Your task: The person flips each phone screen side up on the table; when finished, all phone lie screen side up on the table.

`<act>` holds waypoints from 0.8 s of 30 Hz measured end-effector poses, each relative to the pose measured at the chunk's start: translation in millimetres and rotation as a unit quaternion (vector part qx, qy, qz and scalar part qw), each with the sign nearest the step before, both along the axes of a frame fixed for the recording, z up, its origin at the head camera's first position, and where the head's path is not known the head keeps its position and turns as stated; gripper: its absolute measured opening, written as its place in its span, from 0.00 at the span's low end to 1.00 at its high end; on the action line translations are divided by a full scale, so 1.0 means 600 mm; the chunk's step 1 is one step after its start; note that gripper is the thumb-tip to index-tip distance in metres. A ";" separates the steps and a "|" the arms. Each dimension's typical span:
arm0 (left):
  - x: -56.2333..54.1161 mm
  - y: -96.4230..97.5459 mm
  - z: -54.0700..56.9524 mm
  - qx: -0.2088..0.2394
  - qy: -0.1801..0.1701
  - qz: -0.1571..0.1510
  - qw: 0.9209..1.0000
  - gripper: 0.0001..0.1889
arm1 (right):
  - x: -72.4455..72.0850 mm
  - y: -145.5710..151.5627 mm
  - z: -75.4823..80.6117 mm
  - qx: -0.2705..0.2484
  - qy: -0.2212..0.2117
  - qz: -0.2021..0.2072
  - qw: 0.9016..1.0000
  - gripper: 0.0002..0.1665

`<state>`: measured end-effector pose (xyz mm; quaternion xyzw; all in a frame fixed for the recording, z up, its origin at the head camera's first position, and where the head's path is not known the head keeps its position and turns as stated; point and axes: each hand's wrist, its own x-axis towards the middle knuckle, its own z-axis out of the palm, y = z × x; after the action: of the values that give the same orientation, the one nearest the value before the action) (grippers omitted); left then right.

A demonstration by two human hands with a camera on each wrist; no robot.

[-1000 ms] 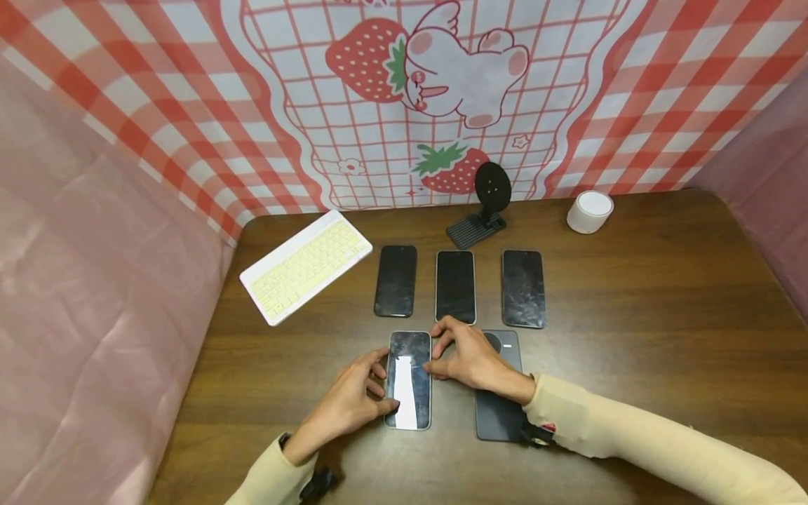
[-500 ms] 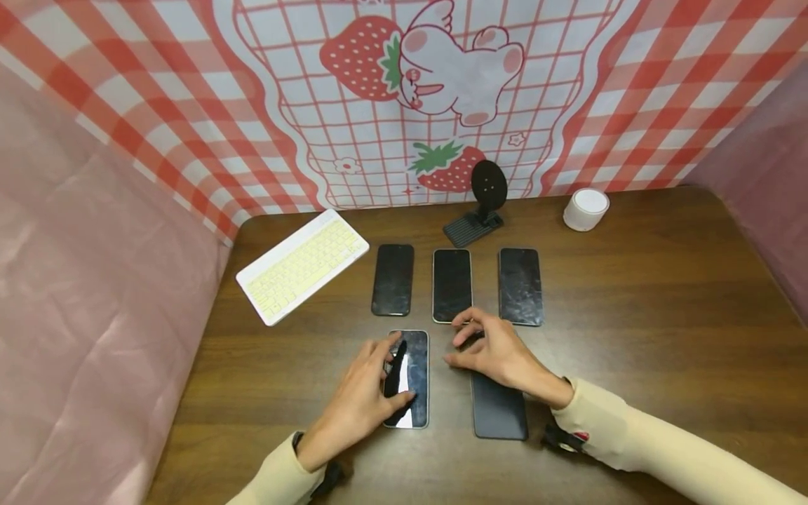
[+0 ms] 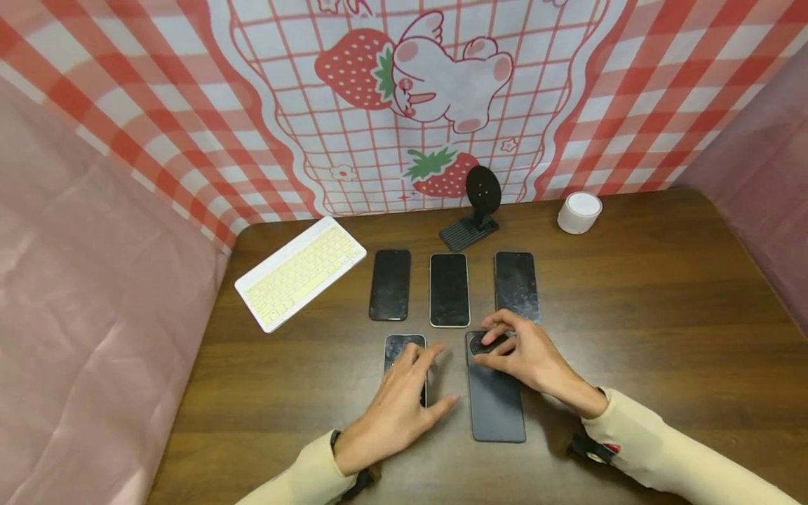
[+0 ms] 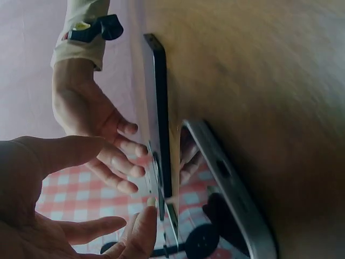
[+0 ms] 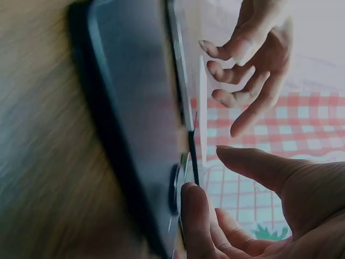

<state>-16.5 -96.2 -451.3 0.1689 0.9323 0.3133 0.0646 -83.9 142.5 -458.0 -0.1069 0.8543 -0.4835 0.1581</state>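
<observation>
In the head view my left hand [image 3: 394,417] is held over a silver-edged phone [image 3: 395,345] lying screen up. Its thumb and fingers are spread towards the right, and the hand hides much of that phone. To the right lies a dark grey phone [image 3: 496,414], back up, with a round camera bump at its far end. Over that end is my right hand [image 3: 530,354], fingers loosely bent and thumb apart from them. The right wrist view shows a gap between thumb and fingers, a fingertip close by the camera bump [image 5: 175,189]. Neither hand holds anything.
Behind the hands lie three dark phones in a row: left [image 3: 389,285], middle [image 3: 449,290] and right [image 3: 516,280]. A white keyboard [image 3: 300,273], a black folding stand [image 3: 483,191] and a white cylinder [image 3: 579,213] stand farther back on the wooden table [image 3: 631,301].
Both hands have moved right. The right hand has left the silver-edged phone's side for the grey phone's far end; the left has let go of the silver-edged phone's edge and now crosses over it.
</observation>
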 end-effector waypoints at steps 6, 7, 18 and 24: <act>0.003 0.034 -0.006 -0.006 0.010 -0.020 1.000 0.38 | 0.000 0.028 -0.007 0.023 0.018 -0.015 0.999 0.30; 0.003 0.039 -0.008 -0.006 0.011 -0.025 1.000 0.38 | 0.000 0.031 -0.008 0.027 0.019 -0.016 0.999 0.30; 0.012 0.081 -0.011 -0.043 -0.016 -0.045 0.998 0.41 | 0.006 0.056 -0.019 0.055 0.019 -0.023 0.998 0.30; 0.013 0.098 -0.011 -0.067 -0.024 -0.048 0.996 0.42 | 0.009 0.061 -0.022 0.067 0.023 -0.031 0.997 0.31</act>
<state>-8.5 -37.4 -457.8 0.2006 0.9403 0.2507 0.1132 -78.7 179.4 -471.0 -0.0804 0.8910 -0.4276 0.1296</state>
